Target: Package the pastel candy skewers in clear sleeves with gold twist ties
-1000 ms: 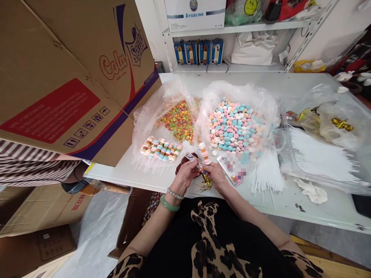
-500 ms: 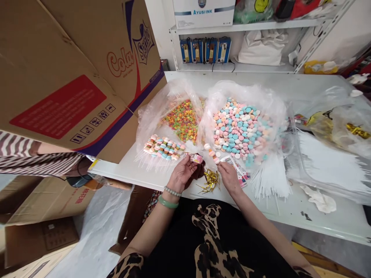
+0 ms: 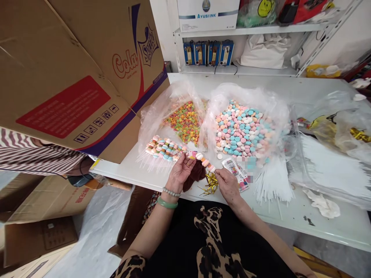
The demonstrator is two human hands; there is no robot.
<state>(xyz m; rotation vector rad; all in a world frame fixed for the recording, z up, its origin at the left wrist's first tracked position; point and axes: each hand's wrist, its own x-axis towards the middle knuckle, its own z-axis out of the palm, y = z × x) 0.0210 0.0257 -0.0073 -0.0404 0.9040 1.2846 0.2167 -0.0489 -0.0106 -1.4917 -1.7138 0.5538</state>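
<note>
My left hand pinches a small clear printed wrapper. My right hand grips the lower end of a candy skewer, whose upper end touches the wrapper. Gold twist ties lie between my hands, beside a dark brown cloth. Finished-looking candy skewers are piled left of my left hand. Behind are a bag of coloured rings and a bag of pastel candies. Flat printed wrappers lie right of my right hand.
White sticks and a larger bag of them lie to the right, near crumpled tissue. A big cardboard box stands left, with a person's striped sleeve behind it. Shelves stand behind.
The skewer's upper end has come to the wrapper in my left hand, and my right hand sits slightly lower. The whole view has shifted a little.
</note>
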